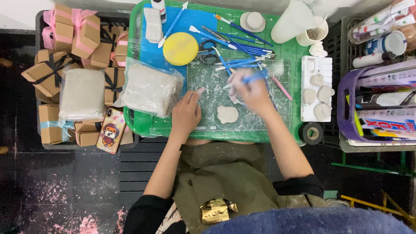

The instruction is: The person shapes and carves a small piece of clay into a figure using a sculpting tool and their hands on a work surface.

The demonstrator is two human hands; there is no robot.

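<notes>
My left hand (187,112) rests flat on the green cutting mat (208,82), fingers slightly apart, holding nothing. My right hand (253,92) is blurred and grips a blue-handled sculpting tool (255,77) over the mat. A small flattened white clay shape (227,114) lies on the mat just below and between my two hands. The mat sits in a green tray (143,119).
A bagged clay block (149,90), a yellow round disc (180,48), scissors (209,53) and several blue tools (247,47) lie in the tray. A white mould tray with clay pieces (317,89) and black tape roll (312,132) sit right. Gift boxes (69,34) and a phone (111,131) lie left.
</notes>
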